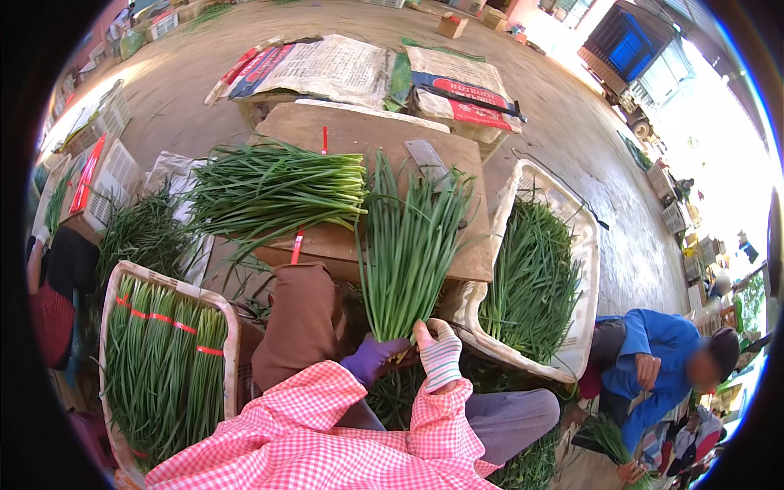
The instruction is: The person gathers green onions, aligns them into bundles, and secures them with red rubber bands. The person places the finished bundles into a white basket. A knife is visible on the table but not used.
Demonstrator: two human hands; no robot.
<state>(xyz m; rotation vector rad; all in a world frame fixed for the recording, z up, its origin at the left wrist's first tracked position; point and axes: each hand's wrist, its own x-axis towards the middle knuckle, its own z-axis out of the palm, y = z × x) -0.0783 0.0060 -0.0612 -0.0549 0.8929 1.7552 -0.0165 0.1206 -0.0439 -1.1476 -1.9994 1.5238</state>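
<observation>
My left hand [372, 360], in a purple glove, grips a loose bunch of garlic chives [409, 257] by its pale stem ends. The leaves fan away from me over a wooden board [453, 257]. Beside those stem ends is my right hand [442, 358], in a striped knit glove, with thumb and fingers curled; whether they pinch a stem is unclear. Another pile of chives [282, 190] lies crosswise on the board, its cut ends facing right. A flat metal blade [427, 158] rests on the board, partly under leaves. Red ties [297, 247] stick out at the board's edges.
At left, a white crate [229, 343] holds several bunches bound with red ties. Loose chives fill another crate [587, 269] at right. Fertilizer sacks [331, 67] cover crates beyond the board. A person in blue [649, 355] handles chives at lower right.
</observation>
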